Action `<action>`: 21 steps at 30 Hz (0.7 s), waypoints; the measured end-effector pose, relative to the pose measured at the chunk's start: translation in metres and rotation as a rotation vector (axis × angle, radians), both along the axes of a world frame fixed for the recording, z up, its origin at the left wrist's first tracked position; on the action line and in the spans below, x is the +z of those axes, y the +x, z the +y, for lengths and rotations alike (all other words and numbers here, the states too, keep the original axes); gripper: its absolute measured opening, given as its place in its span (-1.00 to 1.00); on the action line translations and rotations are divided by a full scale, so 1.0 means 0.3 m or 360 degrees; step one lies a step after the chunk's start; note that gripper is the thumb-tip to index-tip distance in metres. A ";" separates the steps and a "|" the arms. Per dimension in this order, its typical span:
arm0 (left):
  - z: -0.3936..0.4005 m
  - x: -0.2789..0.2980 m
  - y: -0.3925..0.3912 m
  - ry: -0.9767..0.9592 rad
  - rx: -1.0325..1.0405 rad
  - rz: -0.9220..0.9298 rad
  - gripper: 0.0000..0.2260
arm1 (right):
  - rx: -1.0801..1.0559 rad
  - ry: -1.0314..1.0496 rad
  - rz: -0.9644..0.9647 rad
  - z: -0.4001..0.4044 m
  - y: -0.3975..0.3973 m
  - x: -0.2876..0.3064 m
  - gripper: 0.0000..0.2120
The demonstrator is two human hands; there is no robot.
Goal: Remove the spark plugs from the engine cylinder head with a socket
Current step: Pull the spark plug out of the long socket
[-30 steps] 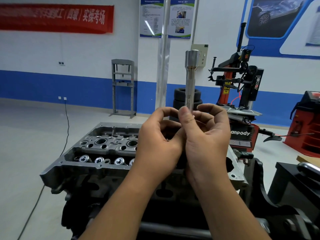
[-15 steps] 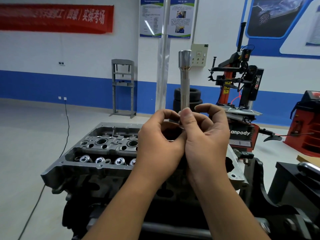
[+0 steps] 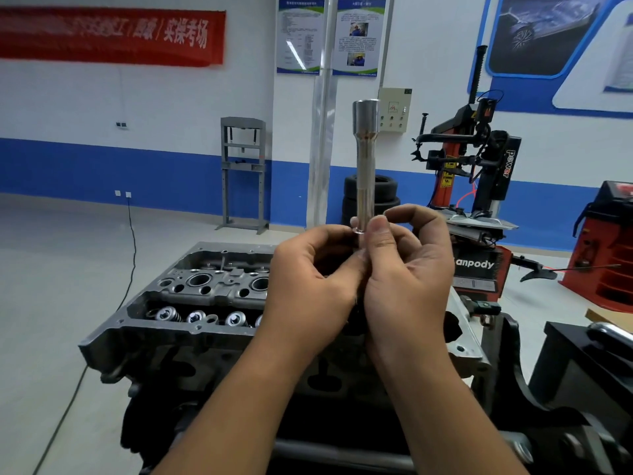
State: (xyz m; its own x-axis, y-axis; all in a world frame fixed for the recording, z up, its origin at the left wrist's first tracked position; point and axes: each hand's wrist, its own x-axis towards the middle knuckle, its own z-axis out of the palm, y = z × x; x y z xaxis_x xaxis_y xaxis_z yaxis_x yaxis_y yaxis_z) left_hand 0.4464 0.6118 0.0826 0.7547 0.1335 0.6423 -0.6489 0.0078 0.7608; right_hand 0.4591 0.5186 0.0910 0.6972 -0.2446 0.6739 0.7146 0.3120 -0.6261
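While both hands are raised above the engine cylinder head, the long socket stands upright between them, wide end up. The right hand pinches its lower end with thumb and curled fingers, so that grip is clamped on the tool; the left hand curls in just beside it, its fingertips at the socket's bottom rim, though whether that grip truly holds the tool or anything else I cannot tell. No spark plug can be made out.

The cylinder head sits on a dark stand, with two round wells and four valve springs showing left of the hands. Around it lies a pale workshop floor and a white wall with a blue band. Counted: one red banner, two posters, one grey press frame, one stack of tyres, one tyre changer, one red machine.
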 end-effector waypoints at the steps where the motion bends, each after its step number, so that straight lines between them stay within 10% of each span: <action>1: 0.002 0.001 0.001 -0.0005 -0.0009 0.0007 -0.86 | 0.0027 0.0024 0.0017 -0.001 0.002 0.000 -0.90; 21: 0.008 0.004 0.000 0.0185 -0.0043 0.0068 -0.82 | 0.0013 -0.0029 0.0112 -0.001 0.010 0.004 -0.83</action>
